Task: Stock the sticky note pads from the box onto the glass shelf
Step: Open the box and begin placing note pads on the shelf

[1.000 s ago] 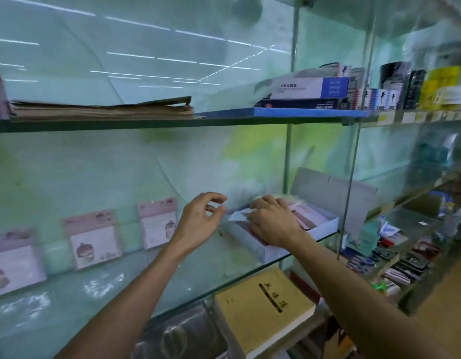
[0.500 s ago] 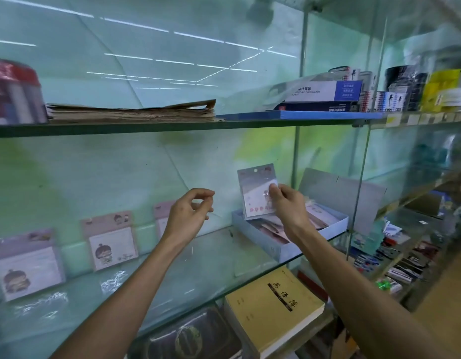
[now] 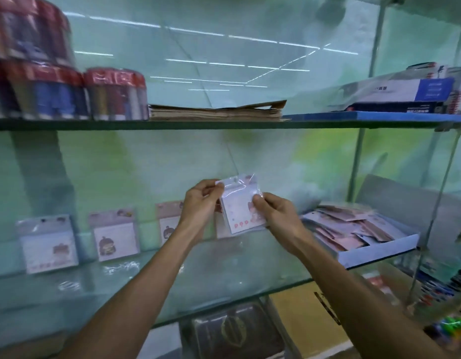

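Observation:
Both hands hold one sticky note pad (image 3: 239, 206) in a clear wrapper, upright above the glass shelf (image 3: 224, 275). My left hand (image 3: 202, 203) pinches its top left corner; my right hand (image 3: 274, 215) grips its right edge. Three sticky note pads lean against the back wall: one at far left (image 3: 49, 243), a second (image 3: 115, 234) beside it, a third (image 3: 168, 221) partly behind my left wrist. The open white box (image 3: 377, 251) with several more pads lies on the shelf's right end.
On the upper glass shelf (image 3: 224, 124) stand red-capped bundled tubes (image 3: 115, 95), a flat cardboard stack (image 3: 216, 112) and blue boxes (image 3: 405, 95). Below the shelf lie a tan notebook (image 3: 309, 322) and a dark book (image 3: 237, 335). A metal upright (image 3: 358, 161) rises at right.
My right hand lifted a pad out of the box and carried it left. My left hand closed onto the pad's top corner. The view shifted left.

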`<action>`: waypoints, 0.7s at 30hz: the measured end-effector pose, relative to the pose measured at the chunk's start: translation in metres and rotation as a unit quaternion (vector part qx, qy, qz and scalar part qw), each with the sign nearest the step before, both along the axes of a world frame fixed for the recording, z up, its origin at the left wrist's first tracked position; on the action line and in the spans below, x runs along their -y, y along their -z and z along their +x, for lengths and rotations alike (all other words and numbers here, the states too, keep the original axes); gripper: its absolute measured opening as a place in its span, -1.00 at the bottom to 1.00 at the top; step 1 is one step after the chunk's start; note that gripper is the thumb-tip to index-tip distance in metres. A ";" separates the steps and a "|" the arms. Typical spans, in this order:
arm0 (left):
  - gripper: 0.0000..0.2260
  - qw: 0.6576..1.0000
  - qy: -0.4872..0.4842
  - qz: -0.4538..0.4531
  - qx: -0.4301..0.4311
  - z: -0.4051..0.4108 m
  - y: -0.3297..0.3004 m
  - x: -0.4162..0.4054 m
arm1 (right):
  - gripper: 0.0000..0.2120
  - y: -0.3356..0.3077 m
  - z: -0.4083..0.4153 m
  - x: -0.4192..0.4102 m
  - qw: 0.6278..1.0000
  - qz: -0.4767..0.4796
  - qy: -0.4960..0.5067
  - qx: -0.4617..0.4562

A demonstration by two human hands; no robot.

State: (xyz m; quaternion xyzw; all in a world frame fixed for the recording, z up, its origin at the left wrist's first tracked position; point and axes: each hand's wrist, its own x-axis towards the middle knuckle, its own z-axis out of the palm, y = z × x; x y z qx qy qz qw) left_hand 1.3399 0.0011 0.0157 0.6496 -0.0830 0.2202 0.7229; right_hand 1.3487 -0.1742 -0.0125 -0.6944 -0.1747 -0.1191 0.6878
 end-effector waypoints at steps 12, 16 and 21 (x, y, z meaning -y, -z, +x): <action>-0.90 0.979 -0.192 -0.064 0.011 -0.051 -0.004 -0.152 | -0.79 0.013 -0.008 -0.121 0.974 -0.168 -0.146 0.029; -0.91 0.974 -0.221 -0.050 0.019 -0.067 -0.003 -0.193 | -0.75 0.020 -0.011 -0.165 0.928 -0.318 -0.122 0.150; -0.97 0.964 -0.264 -0.028 0.010 -0.087 0.007 -0.245 | -0.71 0.029 -0.020 -0.204 0.810 -0.472 -0.026 0.347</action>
